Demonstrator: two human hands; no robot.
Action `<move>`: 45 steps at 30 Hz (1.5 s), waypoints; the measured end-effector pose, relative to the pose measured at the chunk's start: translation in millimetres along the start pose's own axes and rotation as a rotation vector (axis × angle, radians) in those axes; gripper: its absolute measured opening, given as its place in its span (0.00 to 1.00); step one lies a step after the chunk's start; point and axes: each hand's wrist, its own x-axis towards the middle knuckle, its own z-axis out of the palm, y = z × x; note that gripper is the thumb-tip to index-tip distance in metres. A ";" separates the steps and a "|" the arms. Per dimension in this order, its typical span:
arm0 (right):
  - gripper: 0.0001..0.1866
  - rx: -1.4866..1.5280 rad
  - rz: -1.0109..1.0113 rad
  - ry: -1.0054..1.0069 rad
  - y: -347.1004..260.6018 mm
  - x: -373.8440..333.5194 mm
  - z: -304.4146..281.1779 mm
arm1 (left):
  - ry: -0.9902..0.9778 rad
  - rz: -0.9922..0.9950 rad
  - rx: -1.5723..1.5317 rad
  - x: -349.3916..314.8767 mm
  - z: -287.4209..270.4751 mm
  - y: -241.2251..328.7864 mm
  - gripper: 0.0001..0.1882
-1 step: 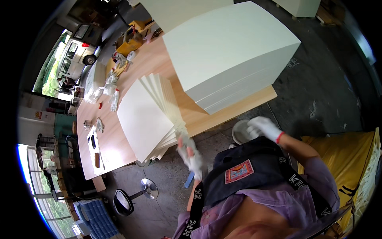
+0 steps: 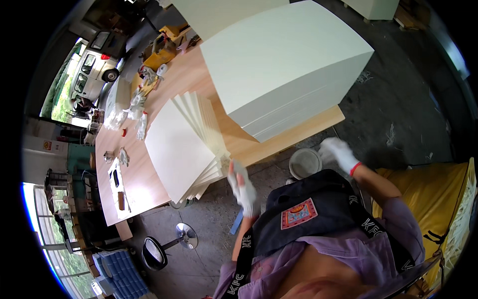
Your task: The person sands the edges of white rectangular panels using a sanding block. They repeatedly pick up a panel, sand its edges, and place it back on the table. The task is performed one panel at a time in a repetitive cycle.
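Observation:
My left hand (image 2: 242, 189), in a white glove with bare-looking fingertips, is just off the near corner of a fanned pile of cream-white sheets (image 2: 179, 147). Its fingers are stretched out, and nothing shows in them. Farther right, my right hand (image 2: 337, 155), in a white glove with a red cuff, hangs beside a round pale bucket (image 2: 305, 164). Slightly blurred, its fingers look loosely bent and apart, with nothing visible between them. A tall block of stacked white sheets (image 2: 294, 60) stands on the wooden table (image 2: 181, 79), right of the fanned pile.
Yellow toolboxes (image 2: 160, 54) and spare gloves (image 2: 142, 125) lie along the table's far left side. A round-based stool (image 2: 154, 253) stands at lower left. Yellow sacking (image 2: 423, 199) is close on my right. Another white stack (image 2: 224, 17) is behind the block.
My left hand has shifted slightly right, away from the sheets' corner. My right hand has moved right and up a little, uncovering more of the bucket. The view has shifted slightly.

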 end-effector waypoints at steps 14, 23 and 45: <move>0.28 0.954 -0.224 -0.087 -83.1 196.0 -143.3 | 0.033 -0.488 -0.431 202.0 76.1 -174.6 0.28; 0.28 0.645 -0.199 0.034 -73.4 152.6 -111.1 | 0.055 -0.514 -0.404 212.0 35.8 -166.8 0.27; 0.27 0.560 -0.239 0.097 -88.5 136.3 -119.4 | 0.112 -0.426 -0.363 168.8 40.1 -151.6 0.24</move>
